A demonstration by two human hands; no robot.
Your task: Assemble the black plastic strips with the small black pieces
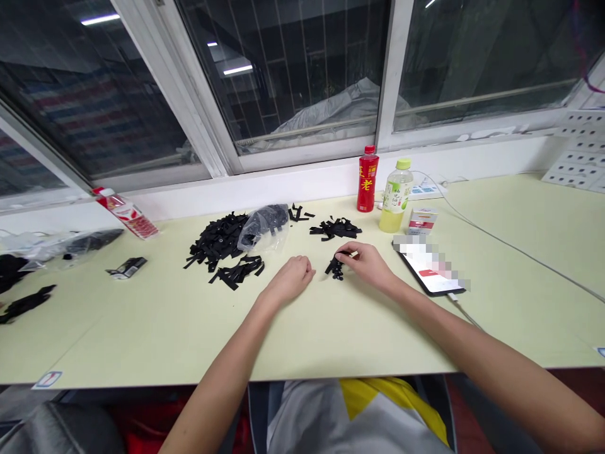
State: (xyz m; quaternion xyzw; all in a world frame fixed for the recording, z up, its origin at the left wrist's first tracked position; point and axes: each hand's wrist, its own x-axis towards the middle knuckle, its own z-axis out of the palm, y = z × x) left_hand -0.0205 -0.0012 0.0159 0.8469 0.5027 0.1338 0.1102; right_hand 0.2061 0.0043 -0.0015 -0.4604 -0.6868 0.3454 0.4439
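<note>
Black fabric strips with small round black pieces form a little heap at the middle of the table. Over that heap is my right hand, thumb and fingers pinched on a black fabric strip. To its left my left hand rests on the tabletop with curled fingers; whatever may be inside them is hidden. Behind my hands lies a loose bunch of black strips. A larger pile of them is further left, with a clear plastic bag of dark pieces against it and a smaller bunch in front.
A red bottle and a yellow-green drink bottle stand at the back, near a small box. A phone with a cable lies right of my right hand. At left are another bottle and a black packet.
</note>
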